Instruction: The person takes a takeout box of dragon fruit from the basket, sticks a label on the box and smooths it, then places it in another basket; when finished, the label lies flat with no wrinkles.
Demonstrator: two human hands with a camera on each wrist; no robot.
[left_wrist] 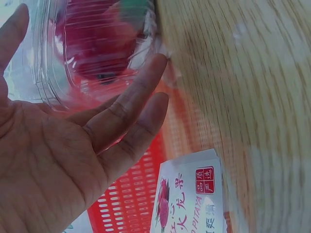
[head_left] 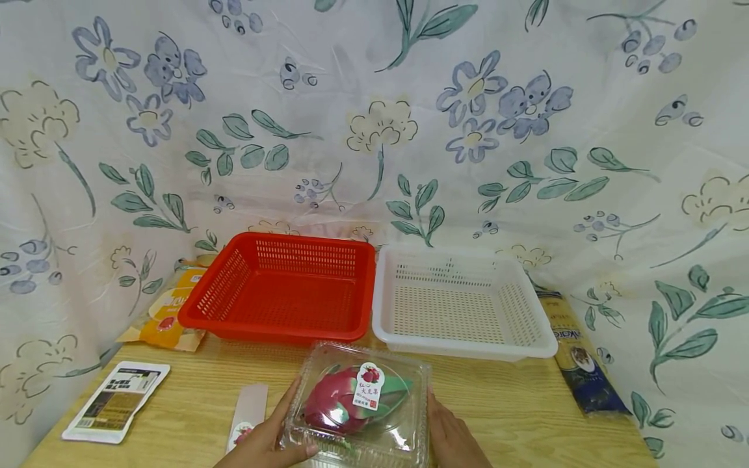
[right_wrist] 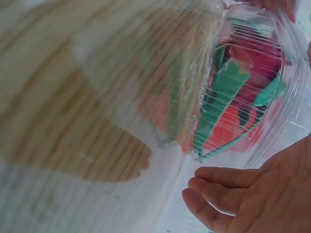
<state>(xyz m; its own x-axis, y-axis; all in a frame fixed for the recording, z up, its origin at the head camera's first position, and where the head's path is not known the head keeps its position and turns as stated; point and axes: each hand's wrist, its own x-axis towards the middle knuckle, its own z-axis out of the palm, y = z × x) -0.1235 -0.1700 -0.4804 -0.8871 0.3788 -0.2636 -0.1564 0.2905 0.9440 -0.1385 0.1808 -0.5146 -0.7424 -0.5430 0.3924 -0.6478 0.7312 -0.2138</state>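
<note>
Dragon fruit (head_left: pixel 342 403) in clear plastic clamshell box (head_left: pixel 409 383), lid closed, white label with red print on top; box at near edge of wooden counter (head_left: pixel 515 403), centred in front of both baskets. Fruit pink-red with green scales, filling most of box.

Behind box: red perforated basket (head_left: pixel 281 292) left, white perforated basket (head_left: pixel 462 302) right, side by side, rims just touching or nearly so; nothing seen inside either.

Left hand (head_left: pixel 263 445) at left side of box, fingers straight along side wall, thumb lying across near lower edge. From left wrist view: palm open, fingers (left_wrist: pixel 131 111) extended and pressed flat against clear wall, not curled round it. Grip flat against the box, no pinch.

Right hand (head_left: pixel 450 439) at right side of box, fingers straight along right wall. From right wrist view: fingers (right_wrist: pixel 218 177) loosely extended just beside the box; contact at that spot not clearly resolved. Grip relaxed, nothing enclosed.

Elsewhere on counter: white card packet with dark print (head_left: pixel 117 400) at left; narrow dragon fruit label strip (head_left: pixel 248 413) just left of left hand; orange-yellow snack bag (head_left: pixel 164 312) left of red basket; dark blue spaghetti packet (head_left: pixel 579 357) right of white basket. Floral cloth (head_left: pixel 374 117) as backdrop.
</note>
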